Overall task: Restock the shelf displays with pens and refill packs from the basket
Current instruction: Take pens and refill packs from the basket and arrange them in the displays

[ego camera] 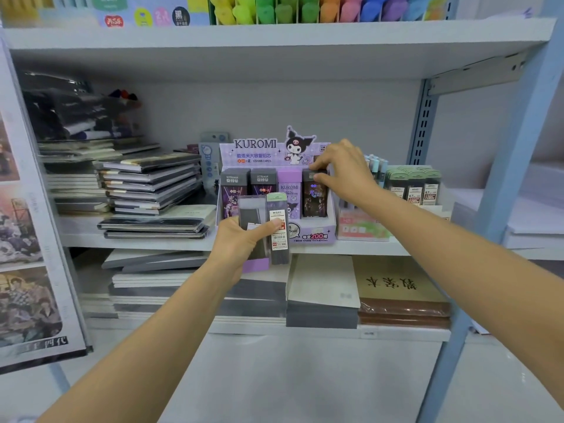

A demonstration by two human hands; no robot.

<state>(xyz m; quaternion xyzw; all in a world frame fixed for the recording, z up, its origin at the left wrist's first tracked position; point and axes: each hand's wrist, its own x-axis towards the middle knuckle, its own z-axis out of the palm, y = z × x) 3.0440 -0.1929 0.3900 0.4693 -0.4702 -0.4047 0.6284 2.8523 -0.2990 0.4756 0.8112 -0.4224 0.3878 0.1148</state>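
A dark refill pack (314, 196) stands at the right end of the front row in the Kuromi display box (256, 151). The right hand (341, 172) pinches its top between thumb and fingers, apparently seating it in its slot. The left hand (241, 242), just before the box's front left corner, grips a green-capped pack (278, 227) and a grey pack (251, 215), likely kept close for quick filling. The box sits at the front edge of the middle shelf (137, 241), with stacked notebooks (152, 184) toward the left end and green-topped refills (412, 184) toward the right.
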